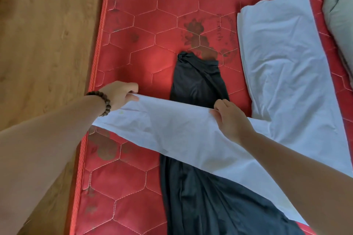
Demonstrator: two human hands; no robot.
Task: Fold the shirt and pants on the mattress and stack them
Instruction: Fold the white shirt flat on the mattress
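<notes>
1. Mattress [133,25], red and quilted in hexagons, fills the middle of your view, its corded left edge beside the wooden floor [47,34].
2. Your left hand [120,93], beaded bracelet [102,103] at the wrist, pinches the white cotton shirt [191,135] near that edge.
3. Your right hand [231,120] grips the same raised fold; the sleeve stretches crosswise between them.
4. The black pants [198,82] lie lengthwise beneath, pointing away from you.
5. Bare mattress lies open beyond the pants; a grey pillow [340,15] sits far right.
</notes>
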